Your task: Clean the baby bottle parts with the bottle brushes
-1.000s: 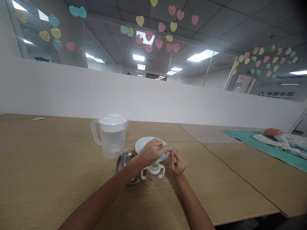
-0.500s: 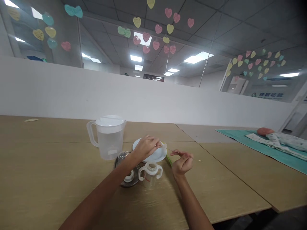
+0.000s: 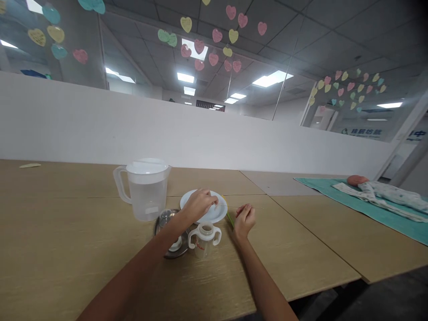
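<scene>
My left hand [image 3: 199, 203] rests over a white plate [image 3: 214, 216] with its fingers pinched together; what they hold is too small to make out. My right hand [image 3: 244, 219] lies on the wooden table [image 3: 83, 249] just right of the plate, fingers curled in, next to a thin green strip [image 3: 229, 219]. A clear baby bottle with two handles [image 3: 203, 238] stands open-topped in front of the plate. Left of it is a round metal tray [image 3: 163, 238] with a clear cap and a small white part on it. A lidded pitcher of water [image 3: 145, 189] stands behind the tray.
A white partition wall [image 3: 200, 133] runs along the table's far side. At the far right a teal mat [image 3: 384, 209] holds patterned cloth and an orange-red object [image 3: 357, 179]. The table's front edge drops off at the lower right.
My right hand dropped from the air to the table beside the plate and curled in. My left hand lowered onto the plate. The thin stick between the hands is no longer visible.
</scene>
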{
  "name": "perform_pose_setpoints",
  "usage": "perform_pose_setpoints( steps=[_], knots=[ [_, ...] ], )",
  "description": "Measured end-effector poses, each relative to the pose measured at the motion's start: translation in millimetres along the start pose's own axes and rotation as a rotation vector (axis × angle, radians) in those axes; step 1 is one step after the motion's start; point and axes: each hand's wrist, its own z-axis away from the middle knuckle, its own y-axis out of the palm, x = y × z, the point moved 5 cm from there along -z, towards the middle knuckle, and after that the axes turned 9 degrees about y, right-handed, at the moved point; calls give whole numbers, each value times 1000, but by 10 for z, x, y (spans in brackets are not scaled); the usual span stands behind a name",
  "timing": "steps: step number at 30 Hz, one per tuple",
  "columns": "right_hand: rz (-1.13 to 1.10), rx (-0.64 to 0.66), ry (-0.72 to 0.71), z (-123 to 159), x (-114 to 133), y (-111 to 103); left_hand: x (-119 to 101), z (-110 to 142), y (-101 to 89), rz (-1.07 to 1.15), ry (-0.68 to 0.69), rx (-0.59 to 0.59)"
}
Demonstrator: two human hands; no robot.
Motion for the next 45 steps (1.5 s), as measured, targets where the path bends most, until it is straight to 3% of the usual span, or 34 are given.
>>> perform_pose_setpoints(
  steps=[7,11,16,24,28,35,45],
  knots=[
    [184,114,-68,32,-21,47,5,8,172,-4,29,88],
    [313,205,-204,108,25,108,43,27,300,-17,18,164],
    [411,270,-376,188,42,177,159,88,436,-21,-94,234],
    [431,265,-427,218,99,200,216,144,523,12,-121,238],
    [444,291,-425,226,94,226,264,192,600,221,-166,209],
    [485,358,-379,211,29,275,305,177,659,580,-216,16],
    [438,485,-243,156,-49,322,340,138,210,743,-409,-608]
  ],
)
